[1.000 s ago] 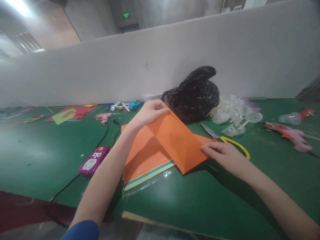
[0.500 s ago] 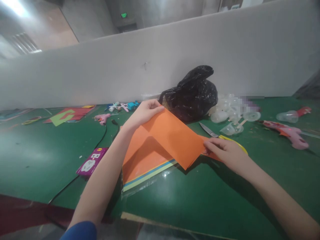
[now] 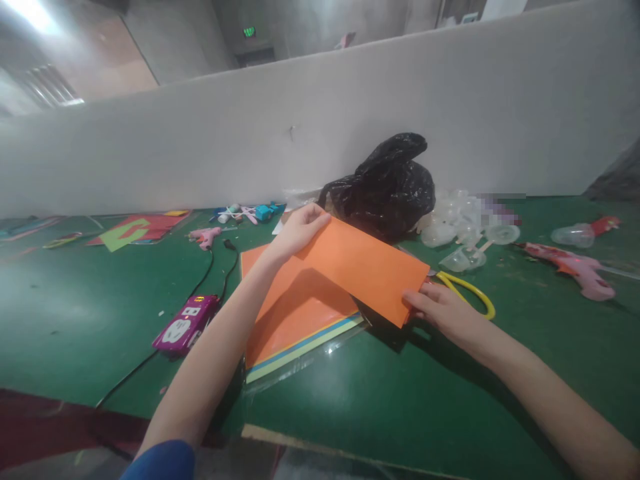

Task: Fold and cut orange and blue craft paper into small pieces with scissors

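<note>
A folded sheet of orange paper [image 3: 367, 267] is held above the table between my two hands. My left hand [image 3: 301, 230] pinches its far left end, thumb on top. At the near right end, my right hand [image 3: 440, 308] grips the edge with the fingers partly hidden behind it. Below lies a stack of coloured paper [image 3: 295, 317] in a clear sleeve, orange on top with blue and pale green edges showing. Yellow-handled scissors [image 3: 470, 293] rest just beyond my right hand, their blades mostly covered by the held paper.
Behind the paper sits a black plastic bag [image 3: 385, 187], with clear plastic cups [image 3: 463, 233] beside it. A pink glue gun [image 3: 575, 267] lies at the right, another glue gun [image 3: 204, 237] at the left. A purple power strip [image 3: 185, 325] with a cable is near my left forearm.
The right end of the orange paper has swung up and right, and its layers now lie together. My right hand has shifted slightly left, uncovering more of the scissors' yellow handle.
</note>
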Motion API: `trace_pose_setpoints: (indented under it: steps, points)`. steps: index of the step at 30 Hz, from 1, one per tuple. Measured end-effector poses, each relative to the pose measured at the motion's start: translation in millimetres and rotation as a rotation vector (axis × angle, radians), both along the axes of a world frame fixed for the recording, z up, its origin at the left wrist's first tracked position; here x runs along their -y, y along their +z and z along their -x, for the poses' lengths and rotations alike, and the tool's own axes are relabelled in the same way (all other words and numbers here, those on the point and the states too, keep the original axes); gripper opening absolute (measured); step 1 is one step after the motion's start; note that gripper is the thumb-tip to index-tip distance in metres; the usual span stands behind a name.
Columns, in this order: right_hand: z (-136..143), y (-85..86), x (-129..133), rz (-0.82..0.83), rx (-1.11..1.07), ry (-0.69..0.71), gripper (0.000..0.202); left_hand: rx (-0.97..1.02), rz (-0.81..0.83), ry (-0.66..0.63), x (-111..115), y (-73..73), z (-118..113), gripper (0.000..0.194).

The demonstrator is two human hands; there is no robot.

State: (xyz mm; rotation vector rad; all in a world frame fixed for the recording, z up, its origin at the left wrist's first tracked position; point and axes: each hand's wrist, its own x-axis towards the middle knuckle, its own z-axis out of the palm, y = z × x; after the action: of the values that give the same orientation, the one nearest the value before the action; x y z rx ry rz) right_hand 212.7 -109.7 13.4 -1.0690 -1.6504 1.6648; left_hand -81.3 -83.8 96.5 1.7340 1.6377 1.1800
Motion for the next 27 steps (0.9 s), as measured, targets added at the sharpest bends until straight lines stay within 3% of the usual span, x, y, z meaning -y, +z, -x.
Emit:
trace_pose_setpoints:
  steps: [3, 6, 9, 13, 17, 22, 27]
  points:
    - [4.5, -1.9, 1.2, -0.026, 0.098, -0.030, 0.054, -0.163, 0.012, 0.049, -0.4, -2.8, -2.5, 0.024]
    - [5.8, 0.1, 2.3, -0.085, 0.210, -0.053, 0.054, -0.394, -0.085, 0.076, 6.1, -0.3, -8.1, 0.025]
    - [4.2, 3.0, 4.5, -0.110, 0.297, 0.012, 0.052, -0.586, -0.160, -0.063, 18.8, 7.5, -21.7, 0.040]
    - [0.0, 4.8, 9.0, -0.042, 0.304, 0.196, 0.047, -0.516, 0.127, -0.376, 35.5, 14.4, -45.5, 0.054]
    - [-2.3, 6.4, 11.6, -0.031, 0.353, 0.284, 0.047, -0.506, 0.416, -0.583, 39.1, 7.2, -59.0, 0.059]
    - [-3.0, 6.9, 9.6, -0.106, 0.417, 0.327, 0.045, -0.552, 0.441, -0.686, 34.1, -0.3, -60.5, 0.031]
    - [-3.8, 9.3, 8.1, -0.044, 0.447, 0.414, 0.035, -0.485, 0.466, -0.669, 31.0, 3.6, -56.1, 0.027]
